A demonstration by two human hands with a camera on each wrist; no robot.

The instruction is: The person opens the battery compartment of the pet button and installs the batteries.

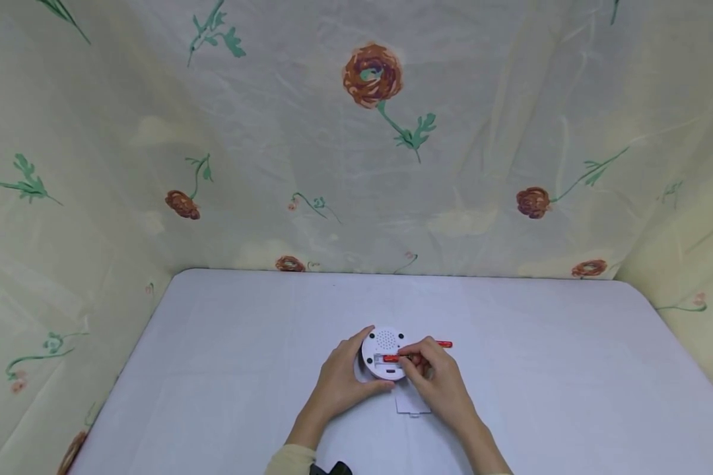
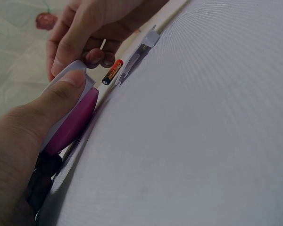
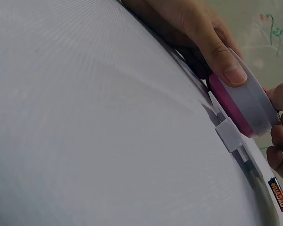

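Note:
My left hand (image 1: 343, 379) grips a round white device (image 1: 386, 340) by its rim, thumb on the near side and fingers around the far left. A pink band (image 2: 78, 120) runs around its other side. The upward face shows a speaker grille, dark feet and an uncovered battery compartment. Over that slot, my right hand (image 1: 440, 379) pinches one end of a red battery (image 1: 390, 359) between thumb and fingers; how far it sits inside cannot be told. Another red battery (image 1: 445, 344) lies on the table beyond the right hand.
A white battery cover (image 1: 412, 401) lies on the table just below the device, partly behind the right hand. White cloth covers the table (image 1: 243, 343). Flower-patterned curtains (image 1: 451, 218) stand along the back and both sides.

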